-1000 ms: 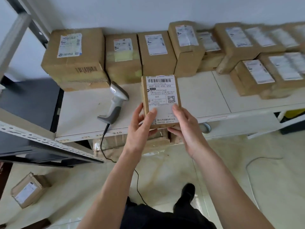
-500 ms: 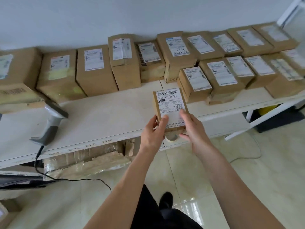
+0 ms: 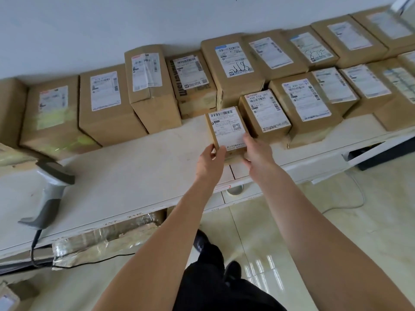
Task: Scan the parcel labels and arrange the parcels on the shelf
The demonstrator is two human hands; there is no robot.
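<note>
The small parcel is held label-up at its near end, low over the shelf, just beside a labelled neighbour on its right. The left hand and right hand pinch its near corners, fingers curled round the edges. Risk: the far end is unsupported and may drop or skew. Pushed in crooked, it could nudge the neighbour. The scanner rests well apart near the shelf edge.
</note>
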